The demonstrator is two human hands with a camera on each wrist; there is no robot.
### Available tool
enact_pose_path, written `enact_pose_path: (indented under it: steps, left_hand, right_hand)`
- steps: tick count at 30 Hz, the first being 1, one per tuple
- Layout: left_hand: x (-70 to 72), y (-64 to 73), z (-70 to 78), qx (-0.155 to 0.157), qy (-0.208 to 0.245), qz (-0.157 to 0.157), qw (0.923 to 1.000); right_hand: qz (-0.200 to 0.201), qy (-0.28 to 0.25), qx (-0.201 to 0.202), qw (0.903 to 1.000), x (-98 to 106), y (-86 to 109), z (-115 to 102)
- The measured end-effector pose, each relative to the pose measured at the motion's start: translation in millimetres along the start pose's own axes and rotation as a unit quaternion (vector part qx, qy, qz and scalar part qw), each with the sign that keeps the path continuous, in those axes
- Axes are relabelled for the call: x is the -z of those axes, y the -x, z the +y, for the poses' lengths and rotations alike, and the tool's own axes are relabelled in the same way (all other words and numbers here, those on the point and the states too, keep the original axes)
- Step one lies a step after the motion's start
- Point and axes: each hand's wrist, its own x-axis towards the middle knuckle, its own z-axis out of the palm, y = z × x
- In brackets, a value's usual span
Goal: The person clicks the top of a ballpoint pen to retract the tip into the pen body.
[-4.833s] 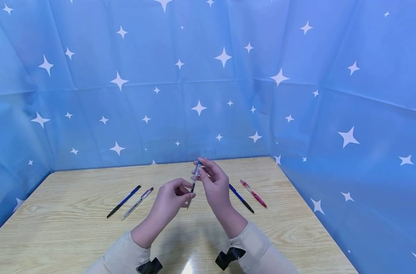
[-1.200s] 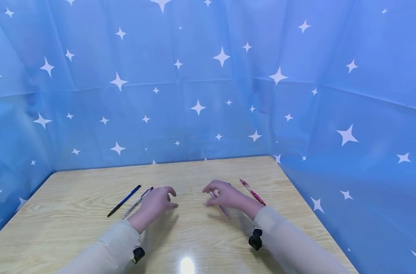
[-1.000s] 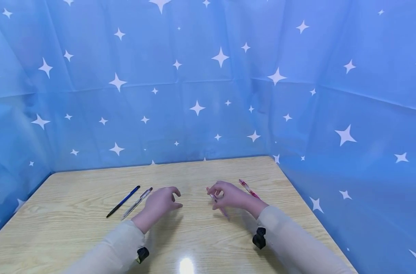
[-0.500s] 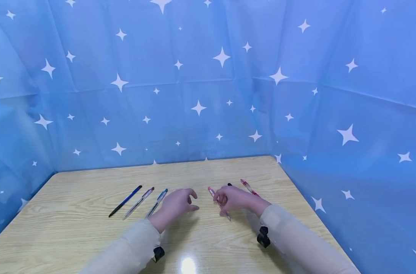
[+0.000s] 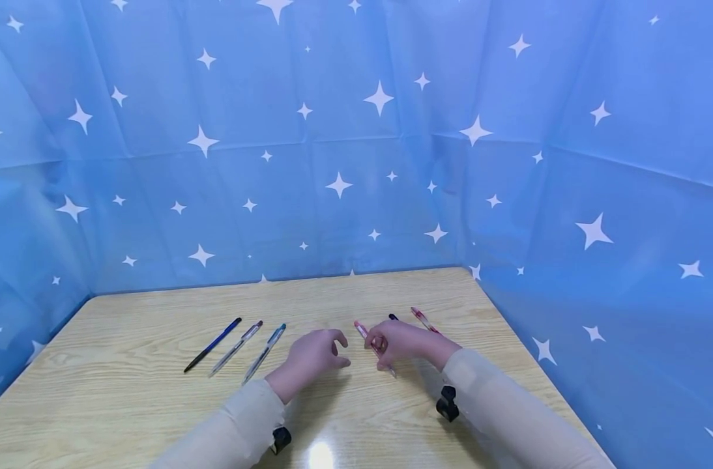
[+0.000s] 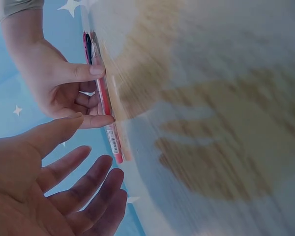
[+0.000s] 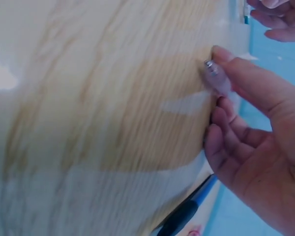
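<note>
My right hand (image 5: 405,340) is low over the table and holds a clear pen with a pink-red end (image 5: 361,329) between thumb and fingers. In the left wrist view that pen's barcode label and red end (image 6: 114,142) stick out past the fingertips. The right wrist view shows its pointed tip (image 7: 211,68) by the thumb. To its left, my left hand (image 5: 313,355) hovers with loosely bent fingers and nothing in them. A clear pen with a teal end (image 5: 265,353) lies just left of that hand.
Farther left on the wooden table (image 5: 128,404) lie a clear pen with a dark end (image 5: 236,348) and a blue-and-black pen (image 5: 213,344). Beyond my right hand are a red patterned pen (image 5: 423,319) and a mostly hidden blue pen (image 5: 393,317). A blue starry cloth (image 5: 309,215) stands behind.
The teal-ended pen, earlier held up in both hands, now lies on the left. My left hand has moved rightward away from it. My right hand has come down and taken hold of the pink-ended pen.
</note>
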Motion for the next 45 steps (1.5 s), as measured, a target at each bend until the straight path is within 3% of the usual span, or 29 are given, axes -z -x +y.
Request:
enact_pose_path:
  steps: [11, 15, 20, 25, 31, 35, 39, 45]
  left_hand:
    - [4.7, 7.0, -2.5, 0.005, 0.006, 0.002, 1.0000]
    - [7.6, 9.5, -2.6, 0.003, 0.007, 0.007, 0.9999]
    - [14.2, 13.5, -2.7, 0.003, 0.019, 0.016, 0.9997]
    - [20.6, 15.8, -6.3, -0.004, 0.029, 0.040, 0.9988]
    - [30.3, 16.3, -7.0, 0.000, 0.050, 0.080, 0.9955]
    - [38.6, 17.2, -2.9, -0.001, 0.062, 0.123, 0.9905]
    - [47.2, 17.3, 1.0, -0.011, 0.103, 0.160, 0.9817]
    - [63.1, 15.1, 6.3, -0.001, 0.200, 0.193, 0.9607]
  right_hand:
    - [-0.019, 0.026, -0.020, 0.9993, 4, 3.8, -19]
    - [-0.031, -0.003, -0.046, 0.9985, 5, 7.6, -26]
    - [-0.040, -0.043, -0.037, 0.9976, 5, 14.0, -36]
    - [-0.014, -0.053, -0.008, 0.9984, 8, 17.9, -48]
    - [0.046, -0.057, 0.030, 0.9969, 16, 19.0, -61]
    - [0.082, -0.059, 0.041, 0.9940, 22, 21.4, -68]
    - [0.107, -0.077, 0.048, 0.9901, 26, 24.6, -75]
    - [0.162, -0.129, 0.055, 0.9769, 28, 28.7, -89]
